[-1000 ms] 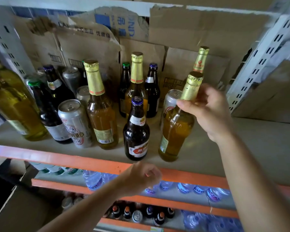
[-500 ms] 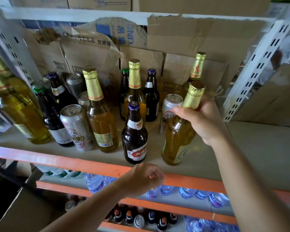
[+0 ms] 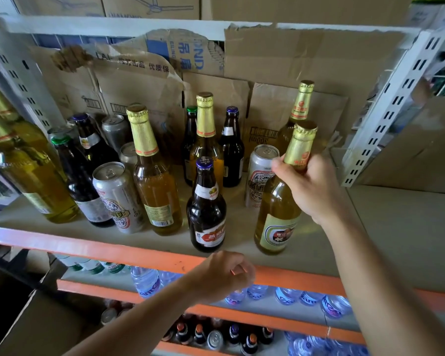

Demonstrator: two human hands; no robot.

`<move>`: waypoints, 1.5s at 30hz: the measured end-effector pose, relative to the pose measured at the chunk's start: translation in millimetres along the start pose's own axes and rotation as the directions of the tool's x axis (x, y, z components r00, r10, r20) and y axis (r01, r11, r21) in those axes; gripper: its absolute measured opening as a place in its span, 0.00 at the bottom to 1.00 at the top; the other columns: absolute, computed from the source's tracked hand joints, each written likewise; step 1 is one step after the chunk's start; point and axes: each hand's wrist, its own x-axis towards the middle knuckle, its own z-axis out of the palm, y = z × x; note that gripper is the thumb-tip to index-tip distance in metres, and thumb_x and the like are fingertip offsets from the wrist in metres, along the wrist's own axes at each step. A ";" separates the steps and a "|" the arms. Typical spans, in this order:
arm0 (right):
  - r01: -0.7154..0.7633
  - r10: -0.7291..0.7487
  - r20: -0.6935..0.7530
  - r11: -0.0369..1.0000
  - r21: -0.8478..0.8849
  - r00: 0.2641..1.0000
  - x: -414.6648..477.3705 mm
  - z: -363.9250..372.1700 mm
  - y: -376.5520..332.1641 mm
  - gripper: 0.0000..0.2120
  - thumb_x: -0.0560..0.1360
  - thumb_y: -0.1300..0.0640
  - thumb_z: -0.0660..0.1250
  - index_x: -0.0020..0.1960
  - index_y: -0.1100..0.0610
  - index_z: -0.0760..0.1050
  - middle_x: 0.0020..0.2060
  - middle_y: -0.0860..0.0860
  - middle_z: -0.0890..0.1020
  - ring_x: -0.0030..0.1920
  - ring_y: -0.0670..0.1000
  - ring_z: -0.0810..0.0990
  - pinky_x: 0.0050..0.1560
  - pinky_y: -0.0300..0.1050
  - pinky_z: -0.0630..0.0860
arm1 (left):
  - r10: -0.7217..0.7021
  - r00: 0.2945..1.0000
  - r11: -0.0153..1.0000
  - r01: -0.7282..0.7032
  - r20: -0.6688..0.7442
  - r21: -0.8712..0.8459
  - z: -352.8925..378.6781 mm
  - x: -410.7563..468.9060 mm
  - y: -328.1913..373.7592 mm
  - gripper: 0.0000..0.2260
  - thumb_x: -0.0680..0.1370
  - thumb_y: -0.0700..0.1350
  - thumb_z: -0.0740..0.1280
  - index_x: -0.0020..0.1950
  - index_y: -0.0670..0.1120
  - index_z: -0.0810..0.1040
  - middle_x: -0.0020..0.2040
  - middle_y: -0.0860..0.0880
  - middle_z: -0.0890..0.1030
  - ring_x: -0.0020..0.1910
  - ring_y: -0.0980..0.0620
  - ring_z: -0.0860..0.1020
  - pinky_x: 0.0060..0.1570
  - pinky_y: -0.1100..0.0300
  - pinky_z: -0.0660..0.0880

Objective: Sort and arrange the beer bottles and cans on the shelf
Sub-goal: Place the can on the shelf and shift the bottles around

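From my end, the amber bottle [image 3: 278, 217] sits in the right hand [image 3: 311, 186]: the fingers [image 3: 280, 167] and thumb are wrapped round the bottom of its gold foil neck, with the body hanging below them and leaning a little. Its base is down at the shelf [image 3: 396, 227] near the front edge; I cannot tell whether it rests there or is just lifted. Just behind those fingertips stands a silver can [image 3: 261, 176], and beyond the knuckles, toward the cardboard [image 3: 306, 55] at the back, another gold-necked bottle [image 3: 302, 104]. To the left of the fingers, apart from the held bottle, a dark bottle [image 3: 207, 209] with a red label stands upright. The left hand [image 3: 221, 274] is below that dark bottle, in front of the orange rail [image 3: 113, 250], its fingers curled in toward the palm with nothing in them that I can see. Further left of both hands, more bottles and cans crowd the shelf, among them a tall gold-foil bottle [image 3: 152, 176] and a patterned can [image 3: 116, 196] beside it. Under the left hand's fingers, water bottles [image 3: 257, 291] lie on the shelf below.
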 end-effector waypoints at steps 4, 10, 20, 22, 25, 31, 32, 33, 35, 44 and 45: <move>-0.070 0.050 -0.167 0.991 -0.113 0.985 3.5 -6.6 5.3 0.24 0.71 0.39 0.67 0.42 0.62 0.79 0.33 0.55 0.83 0.34 0.53 0.82 0.34 0.51 0.78 | -0.044 0.996 0.998 0.047 -0.078 0.040 4.2 3.0 -2.7 0.13 0.76 0.49 0.68 0.60 0.48 0.77 0.48 0.54 0.80 0.43 0.59 0.78 0.42 0.65 0.74; -0.226 0.230 -0.350 0.973 0.053 0.908 13.4 -16.2 4.9 0.21 0.71 0.41 0.71 0.29 0.55 0.73 0.20 0.43 0.75 0.25 0.45 0.74 0.31 0.46 0.72 | 0.013 0.988 0.981 -0.042 -0.153 -0.191 5.2 5.8 10.7 0.24 0.67 0.50 0.78 0.58 0.54 0.71 0.45 0.56 0.81 0.40 0.65 0.79 0.43 0.69 0.76; -0.430 0.435 0.036 0.871 0.236 0.900 7.1 -19.9 23.3 0.14 0.74 0.43 0.70 0.46 0.55 0.79 0.37 0.48 0.84 0.39 0.46 0.84 0.39 0.40 0.79 | 0.186 0.971 0.872 -0.091 0.152 -0.481 4.6 -11.6 34.3 0.25 0.65 0.47 0.74 0.61 0.43 0.76 0.55 0.42 0.82 0.54 0.45 0.81 0.54 0.51 0.78; -0.520 0.527 0.044 0.818 0.247 0.849 0.7 -20.4 31.8 0.16 0.73 0.43 0.70 0.50 0.55 0.80 0.42 0.52 0.85 0.45 0.54 0.84 0.46 0.48 0.79 | 0.167 0.962 0.870 -0.040 0.218 -0.491 10.1 -14.6 35.5 0.26 0.66 0.49 0.73 0.63 0.45 0.75 0.59 0.40 0.80 0.59 0.39 0.79 0.60 0.42 0.75; -0.586 0.596 0.052 0.766 0.264 0.802 -5.5 -23.7 37.9 0.15 0.74 0.44 0.69 0.48 0.56 0.79 0.42 0.55 0.85 0.44 0.56 0.83 0.46 0.48 0.78 | 0.126 0.953 0.862 0.032 0.275 -0.506 15.8 -13.6 36.8 0.26 0.66 0.50 0.73 0.62 0.47 0.76 0.56 0.44 0.82 0.58 0.41 0.79 0.60 0.35 0.72; -0.584 0.583 0.108 0.750 0.310 0.805 -8.6 -37.0 40.4 0.14 0.72 0.45 0.71 0.45 0.57 0.80 0.37 0.54 0.86 0.42 0.57 0.85 0.53 0.53 0.79 | 0.106 0.952 0.844 0.066 0.286 -0.532 22.8 -8.7 41.5 0.28 0.66 0.48 0.74 0.64 0.41 0.74 0.60 0.34 0.78 0.60 0.35 0.77 0.62 0.34 0.70; -0.582 0.577 0.118 0.749 0.318 0.808 -8.4 -38.7 39.0 0.14 0.73 0.46 0.70 0.46 0.57 0.80 0.38 0.54 0.86 0.42 0.56 0.85 0.50 0.51 0.79 | 0.115 0.951 0.844 0.058 0.286 -0.534 23.2 -7.4 41.7 0.28 0.66 0.48 0.73 0.65 0.42 0.74 0.61 0.35 0.78 0.60 0.36 0.77 0.62 0.34 0.71; -0.579 0.573 0.125 0.747 0.326 0.810 -8.1 -40.1 37.5 0.14 0.73 0.45 0.70 0.46 0.57 0.80 0.39 0.54 0.86 0.42 0.55 0.85 0.49 0.50 0.78 | 0.126 0.951 0.844 0.047 0.283 -0.535 23.7 -6.1 42.0 0.28 0.66 0.48 0.73 0.65 0.43 0.73 0.61 0.36 0.78 0.61 0.37 0.77 0.62 0.36 0.71; -0.578 0.574 0.121 0.746 0.331 0.810 -5.7 -41.6 35.2 0.17 0.72 0.43 0.70 0.48 0.57 0.81 0.43 0.55 0.86 0.46 0.56 0.85 0.52 0.51 0.78 | 0.144 0.957 0.835 0.019 0.252 -0.550 23.6 -3.3 42.5 0.29 0.66 0.47 0.73 0.65 0.42 0.73 0.61 0.37 0.78 0.61 0.38 0.77 0.63 0.40 0.73; -0.554 0.536 0.165 0.736 0.390 0.828 8.7 -35.6 20.2 0.17 0.76 0.47 0.68 0.57 0.59 0.77 0.46 0.57 0.84 0.48 0.57 0.84 0.50 0.52 0.80 | 0.136 0.980 0.821 -0.028 0.147 -0.570 17.8 9.1 44.8 0.25 0.64 0.45 0.75 0.60 0.41 0.77 0.55 0.43 0.83 0.55 0.45 0.81 0.54 0.56 0.77; -0.544 0.519 0.177 0.743 0.390 0.836 9.0 -35.0 18.4 0.14 0.77 0.49 0.68 0.55 0.59 0.76 0.43 0.56 0.84 0.45 0.56 0.84 0.46 0.50 0.80 | 0.133 0.981 0.828 -0.032 0.141 -0.559 16.9 10.3 44.8 0.26 0.64 0.46 0.75 0.60 0.42 0.77 0.55 0.43 0.83 0.55 0.46 0.81 0.54 0.56 0.77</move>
